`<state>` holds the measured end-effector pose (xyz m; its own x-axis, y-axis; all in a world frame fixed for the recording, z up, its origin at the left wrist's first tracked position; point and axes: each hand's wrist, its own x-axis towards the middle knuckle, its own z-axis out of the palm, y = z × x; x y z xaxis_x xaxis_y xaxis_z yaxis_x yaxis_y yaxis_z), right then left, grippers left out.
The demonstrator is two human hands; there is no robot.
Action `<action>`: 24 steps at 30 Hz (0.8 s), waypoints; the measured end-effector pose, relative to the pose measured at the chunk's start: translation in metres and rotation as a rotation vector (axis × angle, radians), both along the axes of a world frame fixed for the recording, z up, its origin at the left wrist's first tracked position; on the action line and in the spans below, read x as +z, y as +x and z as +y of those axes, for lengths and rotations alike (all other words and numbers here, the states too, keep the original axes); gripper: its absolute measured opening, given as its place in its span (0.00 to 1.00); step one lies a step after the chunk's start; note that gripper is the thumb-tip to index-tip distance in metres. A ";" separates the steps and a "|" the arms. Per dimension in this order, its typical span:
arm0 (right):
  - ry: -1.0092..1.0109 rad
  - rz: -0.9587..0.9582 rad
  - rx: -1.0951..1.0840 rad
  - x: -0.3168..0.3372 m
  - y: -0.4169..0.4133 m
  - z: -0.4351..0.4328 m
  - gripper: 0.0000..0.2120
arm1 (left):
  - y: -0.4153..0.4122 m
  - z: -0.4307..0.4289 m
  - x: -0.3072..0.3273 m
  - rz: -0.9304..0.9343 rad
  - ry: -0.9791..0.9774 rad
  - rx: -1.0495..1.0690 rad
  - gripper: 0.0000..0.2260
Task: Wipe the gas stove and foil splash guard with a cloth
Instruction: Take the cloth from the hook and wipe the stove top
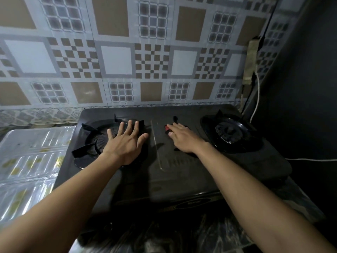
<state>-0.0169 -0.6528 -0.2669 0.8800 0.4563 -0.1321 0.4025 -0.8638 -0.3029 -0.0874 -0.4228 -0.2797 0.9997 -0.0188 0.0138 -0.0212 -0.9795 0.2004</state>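
The black two-burner gas stove fills the middle of the view. My left hand lies flat with its fingers spread over the left burner and its pan support. My right hand is at the centre back of the stove top, fingers curled down over a small dark cloth of which only a red bit shows by the thumb. The foil splash guard lies ribbed and shiny to the left of the stove, with yellowish stains on it.
The right burner stands uncovered. A patterned tiled wall rises right behind the stove. A dark wall closes off the right side, with a white cable and a taped strip at the corner. The dark marbled counter edge is nearest me.
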 end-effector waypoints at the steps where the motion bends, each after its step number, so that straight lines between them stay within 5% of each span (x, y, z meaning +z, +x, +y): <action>1: -0.016 0.007 -0.050 0.001 0.004 -0.010 0.25 | 0.000 0.000 0.000 0.006 -0.002 -0.005 0.34; 12: 0.028 -0.019 -0.346 -0.012 -0.029 -0.053 0.25 | -0.006 0.002 0.003 0.036 -0.048 -0.065 0.31; 24: 0.131 -0.035 -0.124 -0.005 -0.099 0.044 0.15 | 0.001 0.004 0.004 0.087 -0.127 -0.092 0.29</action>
<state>-0.1164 -0.6089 -0.2715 0.9335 0.3557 -0.0465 0.3081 -0.8613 -0.4040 -0.0861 -0.4192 -0.2762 0.9914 -0.1142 -0.0647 -0.0869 -0.9407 0.3279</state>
